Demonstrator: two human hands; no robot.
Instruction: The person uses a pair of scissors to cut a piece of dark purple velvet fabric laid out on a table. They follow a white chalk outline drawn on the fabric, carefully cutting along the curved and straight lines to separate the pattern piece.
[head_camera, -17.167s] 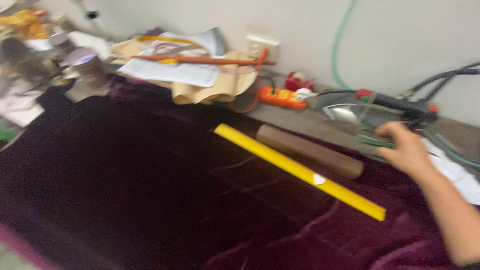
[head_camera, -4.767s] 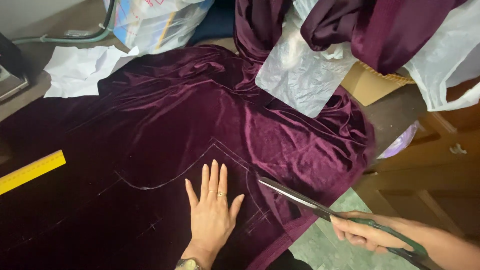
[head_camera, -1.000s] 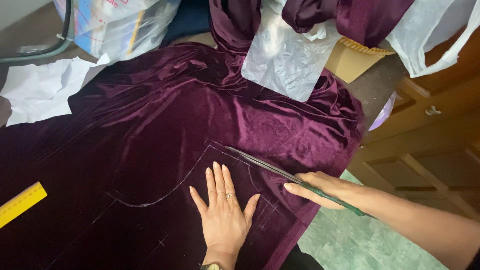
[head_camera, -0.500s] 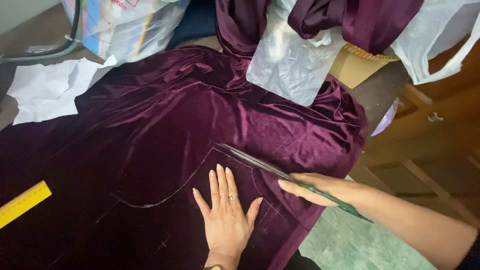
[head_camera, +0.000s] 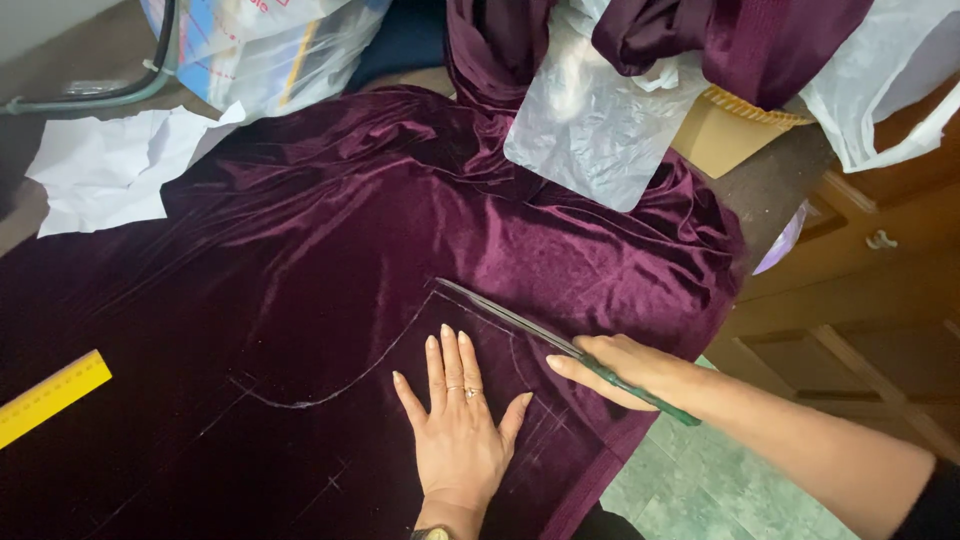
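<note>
The scissors' (head_camera: 545, 340) handles are hidden inside the right hand (head_camera: 625, 368), closed around them at lower right; only the blades are seen, laid along a chalk line (head_camera: 340, 385) on the velvet (head_camera: 330, 230). The left hand (head_camera: 458, 425) is pressed flat, fingers spread, just below the blades at lower centre

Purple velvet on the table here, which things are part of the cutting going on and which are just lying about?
In use:
- purple velvet with chalk lines
- scissors in the right hand
- left hand pressing flat on the cloth

Lying about:
- yellow ruler
- white paper
- clear plastic sheet
- plastic bags
- folded velvet
</note>
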